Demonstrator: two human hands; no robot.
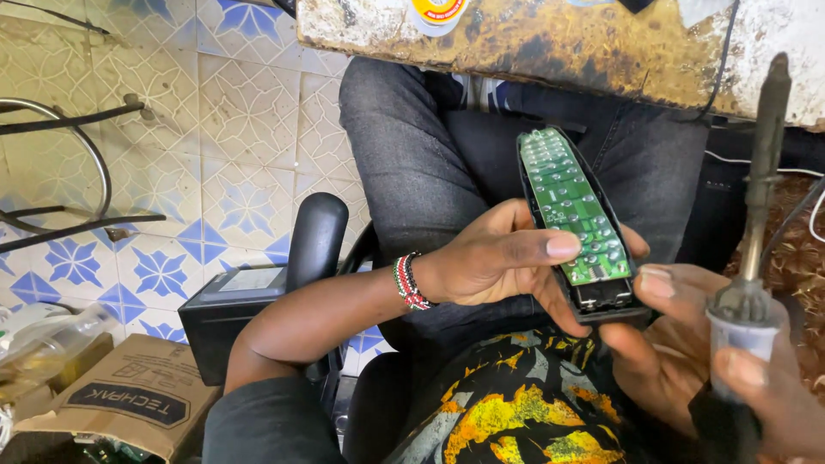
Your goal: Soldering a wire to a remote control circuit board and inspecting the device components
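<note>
While the left hand (498, 262) grips the remote (577, 225) from the side, thumb pressed on its green circuit board (571, 206), the opened case lies over the lap, below the worktop (550, 43) edge. Its lower end touches the right hand's (696, 361) fingertips. That hand is closed around a soldering iron (756, 223), tip pointing up, just right of the remote.

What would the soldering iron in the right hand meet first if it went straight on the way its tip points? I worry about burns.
The right hand holds the soldering iron tip-up. Straight on, it would probably meet the worn workbench edge first, though depth is unclear. The circuit board in the left hand lies off that line.
</note>
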